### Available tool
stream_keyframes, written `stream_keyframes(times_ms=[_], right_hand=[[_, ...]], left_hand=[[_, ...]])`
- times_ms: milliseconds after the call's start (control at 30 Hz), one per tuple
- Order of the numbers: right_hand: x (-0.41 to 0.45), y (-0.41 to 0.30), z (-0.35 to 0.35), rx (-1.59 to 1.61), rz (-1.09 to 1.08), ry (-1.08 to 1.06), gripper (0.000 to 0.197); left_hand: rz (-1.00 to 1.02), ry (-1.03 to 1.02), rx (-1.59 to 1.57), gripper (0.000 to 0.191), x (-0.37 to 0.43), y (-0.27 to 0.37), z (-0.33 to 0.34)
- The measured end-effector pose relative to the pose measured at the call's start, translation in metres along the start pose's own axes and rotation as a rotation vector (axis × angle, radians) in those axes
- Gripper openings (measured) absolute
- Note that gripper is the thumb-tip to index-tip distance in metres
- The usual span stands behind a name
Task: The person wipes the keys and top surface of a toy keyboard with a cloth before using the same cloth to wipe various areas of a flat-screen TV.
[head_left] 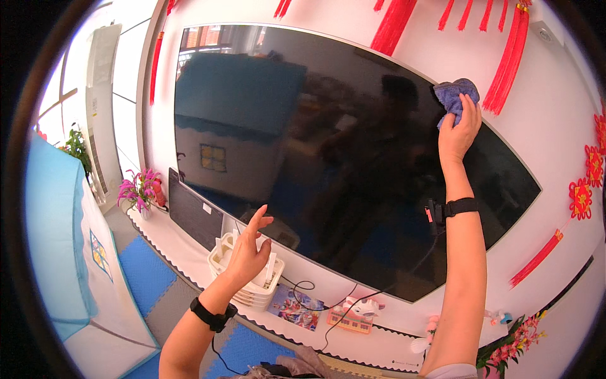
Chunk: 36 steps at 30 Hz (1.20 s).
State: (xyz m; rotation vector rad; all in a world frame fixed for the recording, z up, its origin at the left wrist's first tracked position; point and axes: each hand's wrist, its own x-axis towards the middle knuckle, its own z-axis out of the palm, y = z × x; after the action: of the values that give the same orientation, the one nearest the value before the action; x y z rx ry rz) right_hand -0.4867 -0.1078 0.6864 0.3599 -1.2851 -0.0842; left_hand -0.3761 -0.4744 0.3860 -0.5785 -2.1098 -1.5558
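A blue-grey cloth (455,97) is held in my right hand (461,128), pressed at the upper edge of a large wall-mounted television (331,156). My arm reaches across the dark screen, which reflects the room. My left hand (251,248) hangs free before the screen's lower edge with its fingers apart, holding nothing. Below and behind it stands a stack of white plastic baskets (258,296) on the shelf. Both wrists wear black straps with small devices.
A long shelf (194,279) under the television carries a vase of purple flowers (139,187), a dark panel (194,208), a colourful printed sheet (296,308) and a pink toy keyboard (350,320). Black cables trail nearby. Red tassels (509,61) hang above. A blue-white play tent (61,227) stands left.
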Motion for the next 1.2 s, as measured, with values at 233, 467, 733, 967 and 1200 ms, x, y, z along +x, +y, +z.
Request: stream_keyframes(times_ms=[233, 467, 733, 967, 1200], right_hand=[[-0.016, -0.052, 0.027, 0.136, -0.112, -0.163, 0.042], [-0.089, -0.108, 0.018, 0.207, -0.32, -0.48, 0.045], [-0.218, -0.16, -0.018, 0.273, -0.313, -0.739, 0.045], [-0.324, -0.183, -0.052, 0.334, -0.311, -0.953, 0.04], [-0.406, -0.195, -0.085, 0.305, -0.403, -1.214, 0.046]], left_hand=[[-0.031, 0.033, -0.009, 0.073, -0.004, -0.013, -0.016], [-0.085, 0.071, 0.026, 0.073, -0.01, -0.032, -0.033], [-0.162, 0.038, 0.034, 0.073, -0.009, -0.054, -0.035], [-0.211, -0.066, 0.009, 0.073, 0.016, -0.073, -0.019], [-0.198, -0.138, 0.014, 0.074, 0.04, -0.089, -0.017]])
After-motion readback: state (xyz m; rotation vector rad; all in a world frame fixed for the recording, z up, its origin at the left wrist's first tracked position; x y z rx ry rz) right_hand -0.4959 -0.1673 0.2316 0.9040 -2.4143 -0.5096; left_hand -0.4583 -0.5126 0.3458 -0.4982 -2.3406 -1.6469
